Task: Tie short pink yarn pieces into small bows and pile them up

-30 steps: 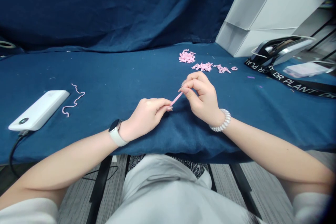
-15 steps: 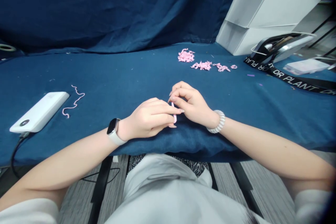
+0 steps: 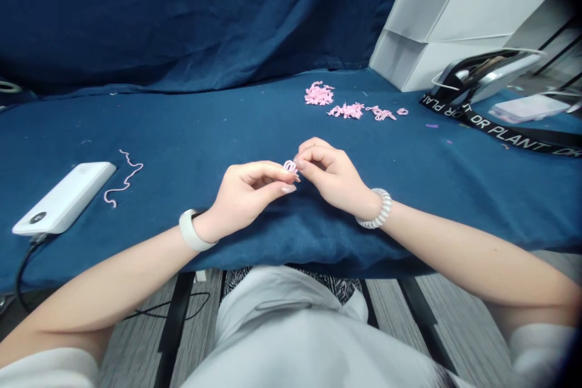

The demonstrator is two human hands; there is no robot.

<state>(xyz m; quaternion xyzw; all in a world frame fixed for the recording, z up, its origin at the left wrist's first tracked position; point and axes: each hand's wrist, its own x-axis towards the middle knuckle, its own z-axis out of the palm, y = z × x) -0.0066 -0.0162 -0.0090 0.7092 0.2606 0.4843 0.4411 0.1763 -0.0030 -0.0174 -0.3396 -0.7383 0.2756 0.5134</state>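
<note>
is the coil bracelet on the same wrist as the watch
No, the watch is on the left wrist, the coil bracelet on the right wrist.

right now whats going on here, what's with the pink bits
A person is working bare-handed over a blue cloth. Their left hand and right hand pinch a small pink loop between their fingertips. Small heaps of pink pieces lie farther along the cloth, and a wavy pink strand lies beside a white power bank.
</note>
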